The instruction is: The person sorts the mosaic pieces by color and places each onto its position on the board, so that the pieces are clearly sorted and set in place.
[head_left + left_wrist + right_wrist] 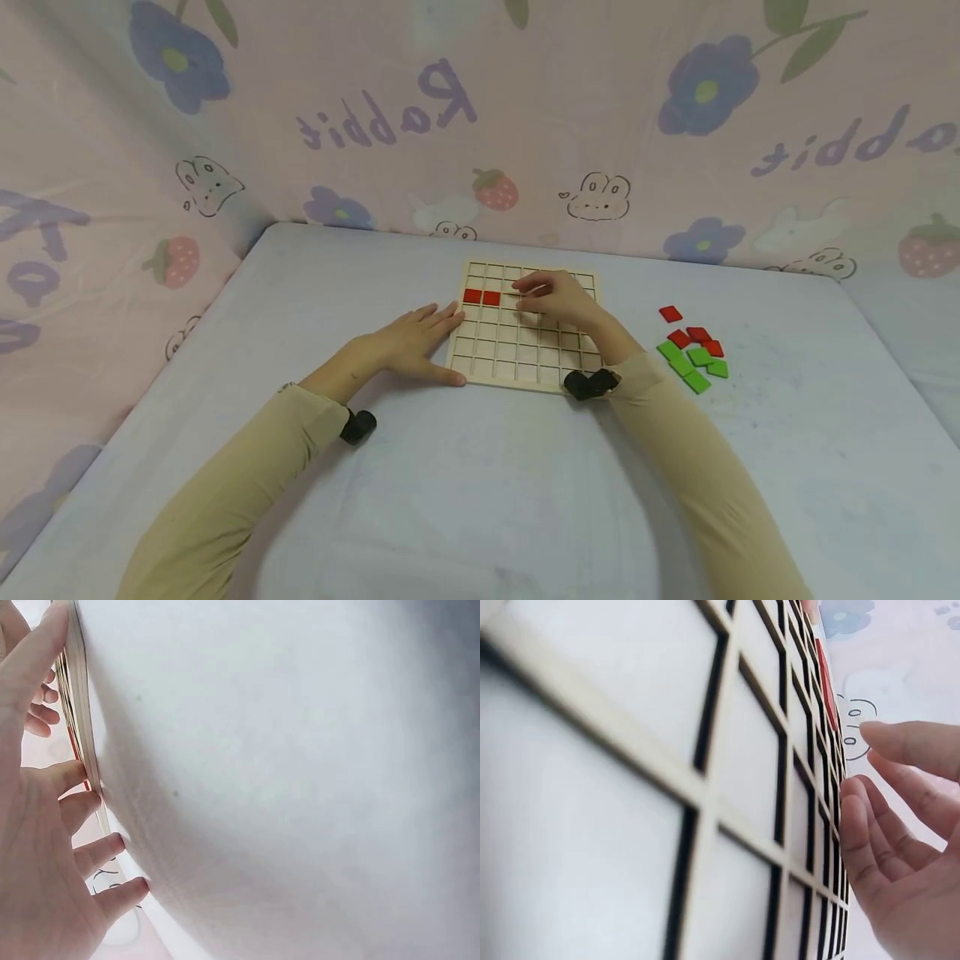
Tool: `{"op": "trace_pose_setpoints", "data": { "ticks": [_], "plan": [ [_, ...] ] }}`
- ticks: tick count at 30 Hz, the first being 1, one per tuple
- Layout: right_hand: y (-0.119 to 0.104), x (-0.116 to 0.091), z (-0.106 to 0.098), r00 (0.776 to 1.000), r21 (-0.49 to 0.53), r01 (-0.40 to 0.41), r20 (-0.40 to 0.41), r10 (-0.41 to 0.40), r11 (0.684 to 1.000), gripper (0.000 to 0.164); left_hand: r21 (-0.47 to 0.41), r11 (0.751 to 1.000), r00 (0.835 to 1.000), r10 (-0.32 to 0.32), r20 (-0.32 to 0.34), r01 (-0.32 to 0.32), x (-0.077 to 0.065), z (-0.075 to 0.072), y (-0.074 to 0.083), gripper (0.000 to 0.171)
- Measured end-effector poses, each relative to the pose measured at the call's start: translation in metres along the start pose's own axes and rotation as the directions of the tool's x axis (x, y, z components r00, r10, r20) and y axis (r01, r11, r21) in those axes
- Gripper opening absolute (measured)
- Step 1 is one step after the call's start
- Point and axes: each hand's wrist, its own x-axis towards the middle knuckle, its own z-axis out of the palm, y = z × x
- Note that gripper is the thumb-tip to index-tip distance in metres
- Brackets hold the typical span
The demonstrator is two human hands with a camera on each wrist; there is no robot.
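A pale wooden grid board [486, 350] lies on the white-covered table. Two red square tiles [491, 298] sit side by side in cells at its left, in the upper part. My left hand [412, 340] rests along the board's left edge, fingers spread and fingertips at the rim; its thumb reaches to the lower left corner. Over the upper middle of the board is my right hand [561, 298], just right of the red tiles. In the right wrist view its fingers [855, 825] are loosely bent and apart, with no tile showing between them.
Right of the board lies a loose group of several red tiles [671, 314] and several green tiles [697, 382], some touching or overlapping. A printed cloth [525, 108] with flowers and rabbits hangs behind the table and along its left side.
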Motion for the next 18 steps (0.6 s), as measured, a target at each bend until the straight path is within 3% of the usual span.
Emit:
{"op": "trace_pose_setpoints", "data": {
  "ticks": [18],
  "plan": [
    [0.01,-0.011,-0.016,0.999,-0.031,-0.023,-0.027,0.022,0.999,0.04,-0.008,1.0,1.0,-0.001,0.001,0.001,0.002,0.003,-0.003,0.105]
  ]
}}
